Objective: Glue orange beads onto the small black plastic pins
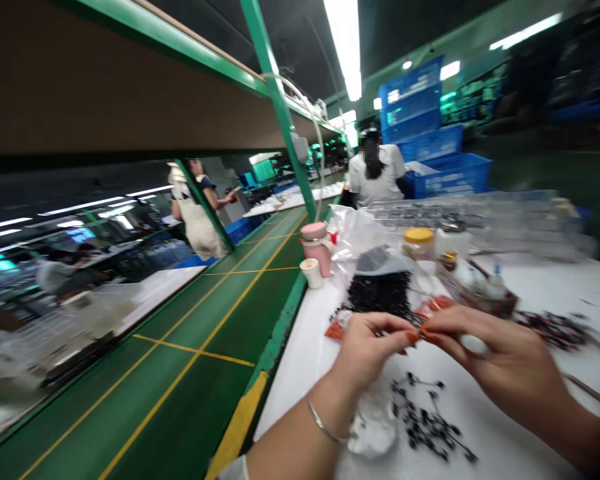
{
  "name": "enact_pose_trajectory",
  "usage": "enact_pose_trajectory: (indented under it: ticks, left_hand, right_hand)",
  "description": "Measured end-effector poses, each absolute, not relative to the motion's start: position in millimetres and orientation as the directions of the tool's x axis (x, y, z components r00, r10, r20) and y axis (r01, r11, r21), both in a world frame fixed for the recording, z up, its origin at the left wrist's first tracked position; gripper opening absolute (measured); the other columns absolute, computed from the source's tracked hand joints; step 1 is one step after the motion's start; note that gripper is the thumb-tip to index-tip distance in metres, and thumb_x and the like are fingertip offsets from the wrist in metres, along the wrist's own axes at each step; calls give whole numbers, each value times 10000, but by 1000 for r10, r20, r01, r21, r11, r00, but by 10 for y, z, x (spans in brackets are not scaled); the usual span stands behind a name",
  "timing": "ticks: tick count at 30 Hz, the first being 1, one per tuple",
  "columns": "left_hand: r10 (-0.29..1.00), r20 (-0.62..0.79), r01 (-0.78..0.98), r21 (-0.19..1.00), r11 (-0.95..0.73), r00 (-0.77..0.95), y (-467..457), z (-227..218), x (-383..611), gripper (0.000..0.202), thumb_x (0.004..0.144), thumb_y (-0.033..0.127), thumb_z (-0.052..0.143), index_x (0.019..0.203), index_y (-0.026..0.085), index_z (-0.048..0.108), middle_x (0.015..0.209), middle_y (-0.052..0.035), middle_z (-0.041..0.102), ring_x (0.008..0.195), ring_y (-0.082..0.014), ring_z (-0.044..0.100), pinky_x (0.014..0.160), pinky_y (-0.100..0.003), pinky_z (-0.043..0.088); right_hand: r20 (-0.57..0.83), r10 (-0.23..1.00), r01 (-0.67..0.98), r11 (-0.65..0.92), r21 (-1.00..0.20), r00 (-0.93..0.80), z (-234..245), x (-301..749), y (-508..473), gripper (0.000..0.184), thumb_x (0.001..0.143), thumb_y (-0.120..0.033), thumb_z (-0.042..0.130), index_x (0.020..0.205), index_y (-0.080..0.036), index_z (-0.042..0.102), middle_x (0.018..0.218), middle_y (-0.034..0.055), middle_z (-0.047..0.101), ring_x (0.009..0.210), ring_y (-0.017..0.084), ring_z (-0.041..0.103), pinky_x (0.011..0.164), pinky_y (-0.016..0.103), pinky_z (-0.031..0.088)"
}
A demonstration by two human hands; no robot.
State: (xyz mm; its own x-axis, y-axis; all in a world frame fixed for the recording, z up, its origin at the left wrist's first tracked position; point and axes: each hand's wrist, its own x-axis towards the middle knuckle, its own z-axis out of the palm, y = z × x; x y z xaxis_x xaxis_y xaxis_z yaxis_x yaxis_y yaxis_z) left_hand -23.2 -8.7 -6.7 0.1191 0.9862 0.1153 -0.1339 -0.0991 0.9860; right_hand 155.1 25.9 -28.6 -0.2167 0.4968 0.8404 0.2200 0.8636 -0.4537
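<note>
Above the white tabletop my left hand point(367, 347) and my right hand point(500, 357) meet, fingertips pinched close together. Whatever sits between them is too small and blurred to name. Orange tips show on the fingers at the meeting point. Below the hands lies a loose cluster of small black parts with thin stems point(427, 423). A crumpled white wad point(373, 427) rests beside my left wrist. Just behind the hands is a bag of black parts point(377, 290), with small bags of orange pieces point(435, 305) nearby.
A green conveyor belt point(190, 373) runs along the left. A pink flask point(316, 247), a paper cup point(311, 273) and a yellow-lidded jar point(419, 243) stand behind. More dark parts point(553, 330) lie at right. Blue crates point(445, 173) and several people are farther off.
</note>
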Motion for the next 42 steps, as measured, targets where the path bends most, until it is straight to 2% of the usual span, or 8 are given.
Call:
enact_pose_trajectory:
  ticks: [4,8,26,42]
  left_hand:
    - [975,180,-59,983,-174,131,-98,-32,-263,225,711,348,794,745,130,753,697,-43,676,652,-126,559,637,-251,446]
    - [964,215,-45,977,-210,158,-121,-12,-279,174,745,299,773,753,129,741,738,-44,679,685,-129,566,652,-246,454]
    - [953,252,-59,968,-245,169,-133,-5,-274,124,767,259,768,747,140,741,739,-26,675,698,-111,584,650,-214,460]
    - [941,293,-17,956,-294,170,-132,-25,-269,126,765,265,777,759,144,745,773,-38,688,736,-129,616,677,-229,480]
  right_hand:
    - [827,497,207,866,-454,-264,-160,1551,161,149,820,-128,693,892,-256,716,793,9,734,732,174,692,693,305,553]
    - [830,496,210,866,-453,-254,-114,1526,110,142,817,-103,688,873,-232,709,779,12,724,722,162,681,690,301,546]
    - [857,439,219,894,-390,-268,-89,1530,77,158,800,-72,709,914,-181,707,810,40,715,748,143,670,688,266,542]
    - [826,499,191,866,-463,-263,-90,1521,67,107,801,-70,705,822,-173,686,748,23,694,690,126,646,645,257,509]
